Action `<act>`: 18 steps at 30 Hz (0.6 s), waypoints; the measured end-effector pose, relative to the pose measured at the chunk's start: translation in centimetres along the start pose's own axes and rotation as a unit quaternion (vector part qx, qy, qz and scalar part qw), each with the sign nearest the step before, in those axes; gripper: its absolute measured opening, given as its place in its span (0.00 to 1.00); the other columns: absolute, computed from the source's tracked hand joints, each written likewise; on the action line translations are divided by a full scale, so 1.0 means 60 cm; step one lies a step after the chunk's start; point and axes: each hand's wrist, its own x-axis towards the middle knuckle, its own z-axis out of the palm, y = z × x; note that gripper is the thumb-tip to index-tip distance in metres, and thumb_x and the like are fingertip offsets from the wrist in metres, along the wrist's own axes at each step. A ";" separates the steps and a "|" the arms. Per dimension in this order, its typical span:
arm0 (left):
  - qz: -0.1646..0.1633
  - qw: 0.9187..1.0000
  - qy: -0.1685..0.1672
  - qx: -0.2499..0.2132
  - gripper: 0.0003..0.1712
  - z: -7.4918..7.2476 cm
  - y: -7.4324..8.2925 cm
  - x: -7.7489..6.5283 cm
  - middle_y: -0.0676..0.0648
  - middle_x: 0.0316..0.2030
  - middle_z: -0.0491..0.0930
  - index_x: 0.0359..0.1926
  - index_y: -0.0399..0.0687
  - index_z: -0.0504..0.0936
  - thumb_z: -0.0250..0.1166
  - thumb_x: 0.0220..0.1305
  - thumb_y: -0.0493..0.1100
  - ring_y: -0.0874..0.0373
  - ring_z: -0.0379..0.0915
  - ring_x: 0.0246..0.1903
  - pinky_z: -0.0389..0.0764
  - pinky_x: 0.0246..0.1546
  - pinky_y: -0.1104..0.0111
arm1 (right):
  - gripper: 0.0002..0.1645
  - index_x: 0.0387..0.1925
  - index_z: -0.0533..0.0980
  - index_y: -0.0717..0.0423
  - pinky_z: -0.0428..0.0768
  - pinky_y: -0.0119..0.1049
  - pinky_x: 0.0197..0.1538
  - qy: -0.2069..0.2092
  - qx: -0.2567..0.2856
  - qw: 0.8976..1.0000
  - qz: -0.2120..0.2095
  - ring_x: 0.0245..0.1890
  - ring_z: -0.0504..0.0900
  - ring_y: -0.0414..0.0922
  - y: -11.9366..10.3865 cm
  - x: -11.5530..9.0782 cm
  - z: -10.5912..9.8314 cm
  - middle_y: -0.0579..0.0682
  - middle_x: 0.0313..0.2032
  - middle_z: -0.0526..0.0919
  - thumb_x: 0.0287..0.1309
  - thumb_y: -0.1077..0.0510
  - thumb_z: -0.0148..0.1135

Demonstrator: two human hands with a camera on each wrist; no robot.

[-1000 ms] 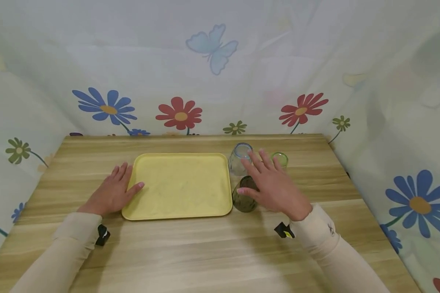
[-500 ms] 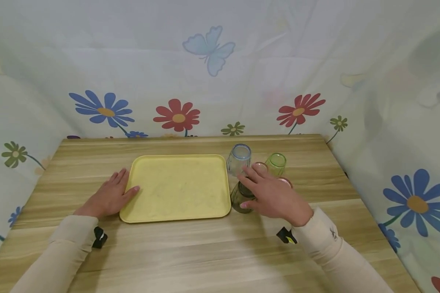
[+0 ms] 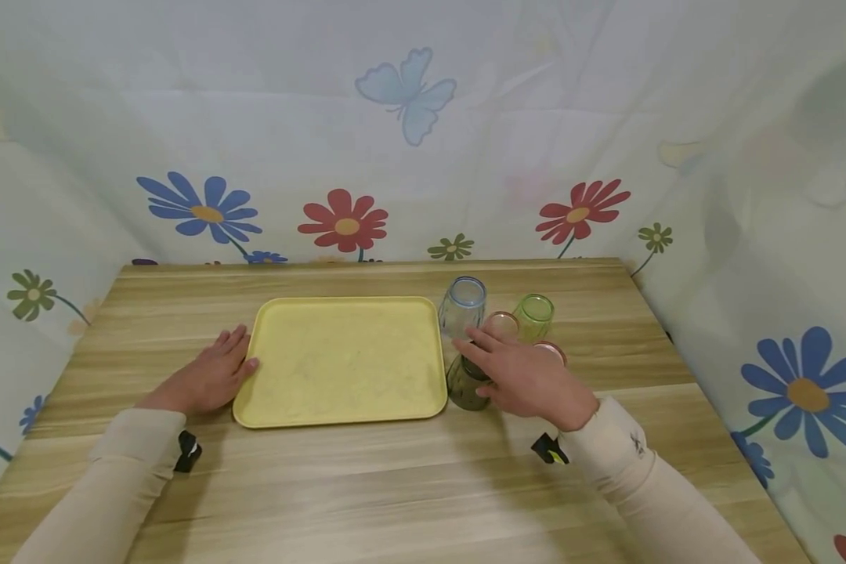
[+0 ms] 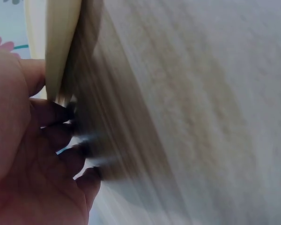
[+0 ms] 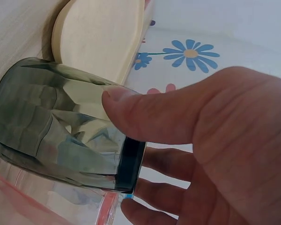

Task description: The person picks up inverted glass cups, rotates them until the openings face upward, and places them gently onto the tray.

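A yellow tray [image 3: 345,362] lies flat on the wooden table. My left hand [image 3: 207,374] is at its left edge, the thumb on the rim and the fingers [image 4: 61,136] bent down beside it against the tabletop. Just right of the tray stands a dark grey-green tinted drinking glass [image 5: 61,126], its narrower, thick dark end facing up. My right hand [image 3: 525,381] holds this glass from above, thumb along its side and the other fingers behind the dark end. Those fingers are partly hidden by the glass in the right wrist view.
Close behind and beside the held glass stand a blue-tinted glass [image 3: 463,309], a green-tinted glass [image 3: 535,317] and pinkish glasses [image 3: 502,323], partly covered by my right hand. A flowered cloth [image 3: 409,211] hangs behind the table [image 3: 366,486] and along its sides.
My right hand has come down and closed around the dark glass, uncovering the blue, green and pinkish ones. My left thumb has drawn back from over the tray to its rim.
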 end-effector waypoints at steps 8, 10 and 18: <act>-0.002 1.000 0.008 0.021 0.42 0.008 0.000 -0.003 0.17 0.77 0.42 0.76 0.16 0.49 0.43 0.85 0.53 0.17 0.38 0.76 0.48 0.74 0.27 | 0.38 0.71 0.73 0.51 0.85 0.36 0.39 0.008 -0.035 0.998 -0.043 0.64 0.79 0.53 -0.002 0.012 -0.003 0.55 0.67 0.77 0.60 0.56 0.76; -0.001 1.000 0.010 0.025 0.42 0.008 0.001 -0.002 0.18 0.78 0.42 0.76 0.17 0.49 0.44 0.85 0.53 0.18 0.38 0.76 0.49 0.74 0.28 | 0.37 0.68 0.75 0.52 0.86 0.38 0.45 0.015 -0.042 0.997 -0.058 0.60 0.79 0.52 -0.002 0.014 -0.005 0.54 0.63 0.79 0.58 0.58 0.77; -0.001 0.999 0.010 0.038 0.42 0.005 0.006 -0.003 0.19 0.78 0.42 0.76 0.17 0.49 0.44 0.85 0.53 0.19 0.39 0.77 0.49 0.76 0.30 | 0.36 0.64 0.77 0.54 0.86 0.42 0.50 0.016 -0.045 0.995 -0.087 0.54 0.81 0.51 0.000 0.021 -0.007 0.53 0.57 0.80 0.52 0.63 0.80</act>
